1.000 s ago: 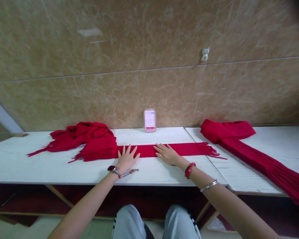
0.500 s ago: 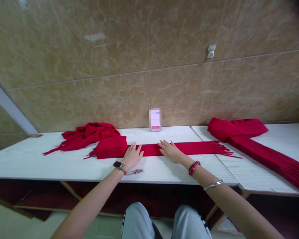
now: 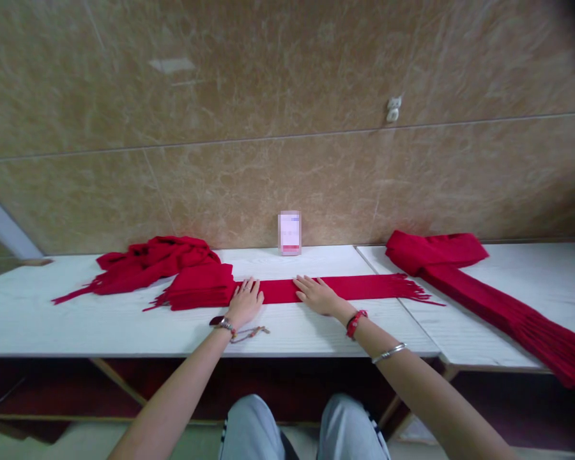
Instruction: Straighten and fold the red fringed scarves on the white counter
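Left hand [image 3: 246, 301] — fingers closer together than a second ago.
It and the right hand [image 3: 317, 296] lie flat, gripping nothing — red scarf [image 3: 278, 291] stays outspread, centre frame.

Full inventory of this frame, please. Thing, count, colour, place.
Flat fringed scarf: 1, red, lengthwise on table, under both hands
Folded scarf pile: 1, red, at the flat scarf's left end; layers uncountable
Crumpled scarf heap: 1, red, behind the pile; scarf number unclear
Bent scarf: 1, red, table right
Blurred upright panel: 1, pale, against wall
Tabletop: 2 sections, white, seam right of centre
Shelving: dark red, below
Wall: tan, behind
Cat-shaped fixture: 1, white, on wall
Floor: pale, bottom
Watch: 1, dark, left wrist
Beaded bracelet: 1, mixed, left wrist
Red bracelet: 1, right wrist
Bangle: 1, silver, right forearm
Trousered legs: 2, pale blue-grey, bottom
Left hand, right hand: 1 each, bare, on flat scarf
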Demonstrator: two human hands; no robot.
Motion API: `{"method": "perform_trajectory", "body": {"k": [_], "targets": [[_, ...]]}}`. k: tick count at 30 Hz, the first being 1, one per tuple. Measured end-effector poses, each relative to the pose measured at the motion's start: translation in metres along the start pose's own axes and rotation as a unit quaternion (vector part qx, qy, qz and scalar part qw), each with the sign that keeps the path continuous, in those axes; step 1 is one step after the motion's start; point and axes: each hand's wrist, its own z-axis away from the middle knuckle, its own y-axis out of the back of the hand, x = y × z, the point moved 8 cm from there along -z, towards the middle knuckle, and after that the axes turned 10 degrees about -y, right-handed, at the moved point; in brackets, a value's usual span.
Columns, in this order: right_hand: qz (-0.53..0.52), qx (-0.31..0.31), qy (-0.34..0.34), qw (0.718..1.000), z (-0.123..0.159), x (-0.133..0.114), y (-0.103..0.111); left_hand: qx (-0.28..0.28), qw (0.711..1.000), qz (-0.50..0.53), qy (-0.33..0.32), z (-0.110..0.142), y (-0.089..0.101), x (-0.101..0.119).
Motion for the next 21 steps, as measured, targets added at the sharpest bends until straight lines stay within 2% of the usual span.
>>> {"method": "perform_trajectory", "body": {"k": [2,4,7,9,12,13,15,17,19,21], "targets": [[0.031,0.006,-0.013,0.999,0.014,0.031,-0.001,-0.005,1.000,-0.002,0.003,0.001,0.002,0.003],[0.063,0.007,-0.011,0.998,0.027,0.055,-0.002,0.010,1.000,-0.022,-0.003,0.004,0.013,0.008],[0.076,0.006,-0.025,0.997,0.036,0.073,0.003,0.081,0.992,-0.076,-0.061,0.008,0.051,0.014],[0.058,0.017,-0.043,0.997,0.031,0.065,0.011,0.119,0.985,-0.101,-0.072,0.010,0.079,0.002],[0.004,0.032,-0.042,0.999,0.007,0.021,0.023,0.116,0.988,-0.102,0.014,0.010,0.100,-0.048],[-0.018,0.030,-0.032,0.999,-0.004,-0.001,0.025,0.097,0.991,-0.086,0.041,0.010,0.099,-0.066],[-0.060,0.022,-0.010,0.998,-0.025,-0.048,0.026,0.006,0.995,-0.031,0.090,0.012,0.076,-0.096],[-0.096,0.003,0.000,0.995,-0.043,-0.091,0.021,-0.041,0.994,-0.008,0.097,0.017,0.055,-0.109],[-0.119,-0.010,0.009,0.993,-0.056,-0.126,0.016,-0.035,0.994,-0.011,0.101,0.022,0.042,-0.111],[-0.129,-0.021,0.009,0.991,-0.064,-0.146,0.009,-0.016,0.994,-0.022,0.109,0.026,0.036,-0.110]]}}
